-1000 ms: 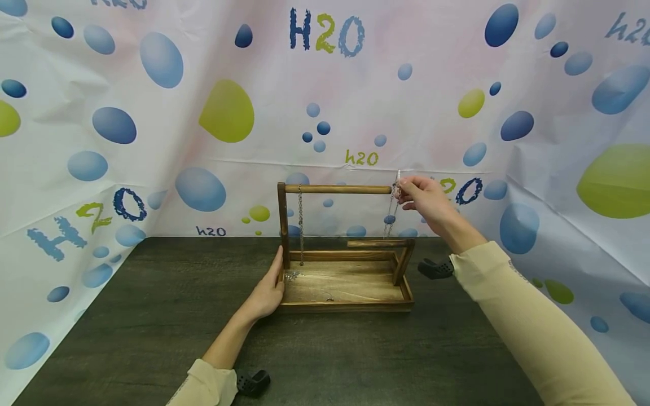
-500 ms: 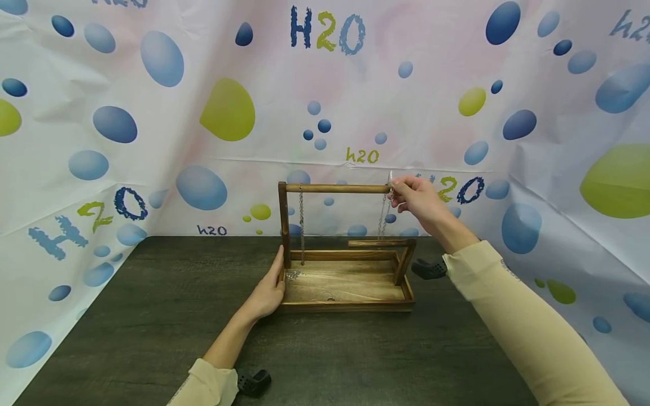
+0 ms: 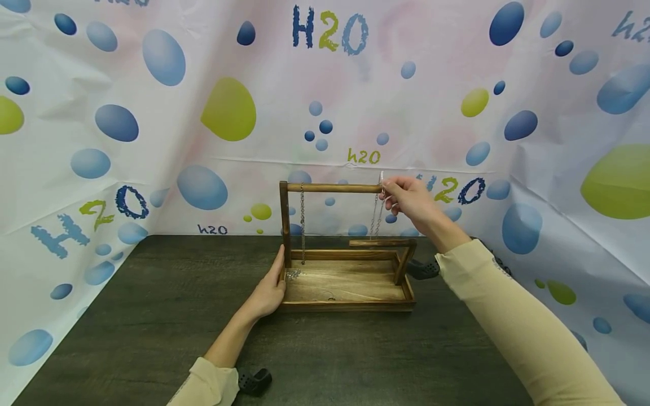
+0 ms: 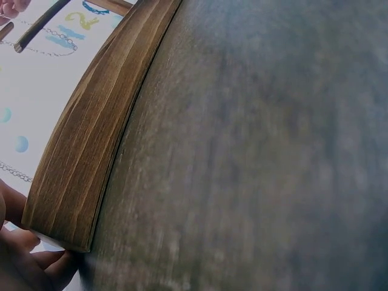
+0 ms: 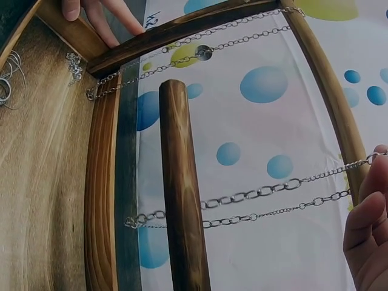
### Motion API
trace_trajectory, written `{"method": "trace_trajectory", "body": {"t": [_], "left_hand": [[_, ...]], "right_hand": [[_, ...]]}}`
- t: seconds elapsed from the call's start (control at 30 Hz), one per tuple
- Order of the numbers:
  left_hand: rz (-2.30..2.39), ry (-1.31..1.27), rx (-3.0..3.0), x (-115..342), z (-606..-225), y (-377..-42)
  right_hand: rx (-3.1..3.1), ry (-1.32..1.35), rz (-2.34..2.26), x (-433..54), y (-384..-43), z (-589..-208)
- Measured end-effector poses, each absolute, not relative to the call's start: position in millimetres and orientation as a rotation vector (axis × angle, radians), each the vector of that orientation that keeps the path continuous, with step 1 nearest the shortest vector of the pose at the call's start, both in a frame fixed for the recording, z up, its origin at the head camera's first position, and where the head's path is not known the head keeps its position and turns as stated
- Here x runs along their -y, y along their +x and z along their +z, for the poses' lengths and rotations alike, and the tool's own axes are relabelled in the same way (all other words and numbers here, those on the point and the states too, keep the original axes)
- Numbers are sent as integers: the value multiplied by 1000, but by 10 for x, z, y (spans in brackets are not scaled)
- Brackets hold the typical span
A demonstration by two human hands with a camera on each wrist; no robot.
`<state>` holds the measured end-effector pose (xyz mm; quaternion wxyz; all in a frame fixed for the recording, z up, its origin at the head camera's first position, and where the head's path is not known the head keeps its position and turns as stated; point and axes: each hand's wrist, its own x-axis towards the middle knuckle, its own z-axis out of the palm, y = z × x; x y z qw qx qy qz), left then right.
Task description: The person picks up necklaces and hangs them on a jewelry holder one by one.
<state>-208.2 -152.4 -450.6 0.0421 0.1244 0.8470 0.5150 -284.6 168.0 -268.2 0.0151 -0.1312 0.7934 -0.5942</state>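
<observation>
A wooden jewelry stand [image 3: 350,307] has a tray base, a tall upper bar [image 3: 335,188] and a shorter lower bar [image 3: 381,243]. My right hand [image 3: 408,197] pinches a silver chain necklace [image 3: 374,217] by the upper bar's free right end. In the right wrist view, the necklace's two strands [image 5: 254,194] hang as a loop around the bar, passing behind the lower bar. Farther left, another chain [image 3: 303,225] hangs from the same bar. My left hand [image 3: 266,293] rests against the tray's left end, its fingers [image 5: 124,15] extended along the wood.
Inside the tray lie a small heap of silver chain [image 3: 293,275] and some thin rings [image 5: 6,91]. The stand sits on a dark wood-grain table [image 3: 325,349]. Behind it hangs a white backdrop [image 3: 437,135] with blue and green drops.
My right hand has moved left with the necklace, from just beyond the upper bar's free end to onto it. The left hand and the stand stay in place.
</observation>
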Motion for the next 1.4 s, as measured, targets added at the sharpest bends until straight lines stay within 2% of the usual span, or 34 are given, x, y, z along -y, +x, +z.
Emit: {"method": "trace_trajectory", "body": {"t": [1.4], "left_hand": [[1600,385,-2588,1532,-4532,-2082]], "right_hand": [[-2510,-498,-1760,-1083,-2799,-2720]]}}
